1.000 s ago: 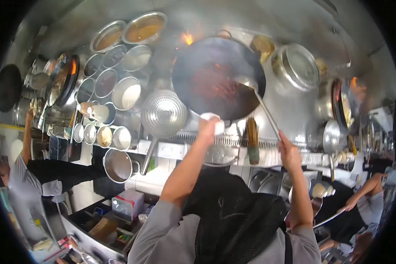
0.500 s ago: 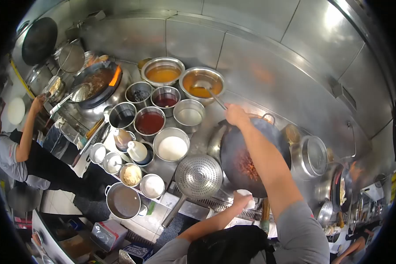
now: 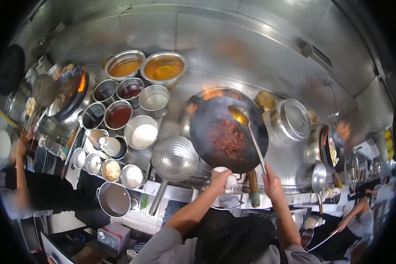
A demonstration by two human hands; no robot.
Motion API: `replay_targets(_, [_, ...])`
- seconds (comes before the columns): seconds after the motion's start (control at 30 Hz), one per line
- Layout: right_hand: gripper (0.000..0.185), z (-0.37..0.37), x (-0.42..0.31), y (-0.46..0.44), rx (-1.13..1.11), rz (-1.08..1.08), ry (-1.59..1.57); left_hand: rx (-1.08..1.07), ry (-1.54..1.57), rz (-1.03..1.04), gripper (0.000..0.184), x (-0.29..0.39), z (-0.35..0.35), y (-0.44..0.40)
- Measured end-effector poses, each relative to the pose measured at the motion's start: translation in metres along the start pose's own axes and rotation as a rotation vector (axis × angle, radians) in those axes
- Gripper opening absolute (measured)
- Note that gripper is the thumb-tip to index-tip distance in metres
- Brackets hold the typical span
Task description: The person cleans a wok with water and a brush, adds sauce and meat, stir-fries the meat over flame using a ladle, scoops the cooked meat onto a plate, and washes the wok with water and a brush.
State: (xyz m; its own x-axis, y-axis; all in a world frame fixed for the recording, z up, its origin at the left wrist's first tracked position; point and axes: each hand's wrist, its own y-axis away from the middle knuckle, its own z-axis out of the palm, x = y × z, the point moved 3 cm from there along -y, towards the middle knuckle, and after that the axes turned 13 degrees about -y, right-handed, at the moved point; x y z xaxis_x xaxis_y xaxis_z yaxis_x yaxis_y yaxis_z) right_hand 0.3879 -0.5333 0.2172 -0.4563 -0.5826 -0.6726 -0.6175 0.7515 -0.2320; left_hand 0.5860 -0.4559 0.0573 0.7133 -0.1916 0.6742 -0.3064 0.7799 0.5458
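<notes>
Swung across the steel worktop from bowl to wok, the ladle holds amber liquid above red pieces — right grip wrapped round it, left grip round cloth.

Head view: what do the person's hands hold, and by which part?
Right hand: the ladle, by its handle's near end. Left hand: a white cloth, at the wok; whether it also grips the rim is hidden.

Grey shirt, short sleeves; black apron covering chest.

Ladle from bowl to wok, amber liquid inside
</notes>
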Motion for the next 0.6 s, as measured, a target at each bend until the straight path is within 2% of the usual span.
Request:
replay_targets(0.07, [0.05, -0.003, 0.0, 0.026, -0.08, 0.301, -0.104, -0.094, 0.214, -0.314, 0.012, -0.069, -0.012, -0.055])
replay_targets(0.1, [0.049, -0.012, 0.001, 0.047, -0.139, 0.335, -0.11, -0.113, 0.142, -0.196, 0.01, -0.066, -0.016, -0.031])
replay_targets(0.13, [0.048, -0.027, -0.001, 0.053, -0.178, 0.334, -0.111, -0.155, 0.069, -0.044, 0.009, -0.031, -0.01, -0.005])
replay_targets(0.17, [0.048, -0.059, -0.013, 0.061, -0.251, 0.32, -0.132, -0.03, 0.068, -0.063, 0.007, -0.006, -0.002, 0.048])
replay_targets(0.27, [0.046, -0.156, -0.035, 0.098, -0.653, 0.445, -0.179, 0.063, -0.092, -0.026, 0.011, 0.017, 0.014, 0.149])
replay_targets(0.3, [0.045, -0.163, -0.019, 0.106, -0.602, 0.617, -0.577, 0.052, -0.046, -0.012, 0.009, 0.019, 0.021, 0.153])
replay_targets(0.37, [0.043, -0.156, 0.0, 0.075, -0.627, 0.259, -0.177, 0.055, 0.093, -0.08, 0.004, 0.012, 0.029, 0.104])
replay_targets(0.4, [0.042, -0.152, 0.009, 0.061, -0.593, 0.094, 0.029, -0.187, 0.177, 0.068, 0.003, -0.004, 0.017, 0.06])
replay_targets(0.47, [0.041, -0.098, 0.035, 0.044, -0.495, 0.164, -0.006, -0.016, 0.019, 0.058, 0.006, -0.018, 0.027, 0.046])
replay_targets(0.53, [0.045, -0.056, 0.044, 0.06, -0.34, 0.233, 0.182, -0.039, 0.011, 0.125, 0.008, -0.053, 0.014, 0.053])
replay_targets(0.57, [0.05, -0.047, 0.042, 0.073, -0.318, 0.22, 0.115, -0.073, -0.063, 0.134, 0.01, -0.07, 0.005, 0.067])
replay_targets(0.6, [0.055, -0.048, 0.052, 0.092, -0.318, 0.135, 0.027, -0.031, -0.071, 0.039, 0.012, -0.094, -0.017, 0.077])
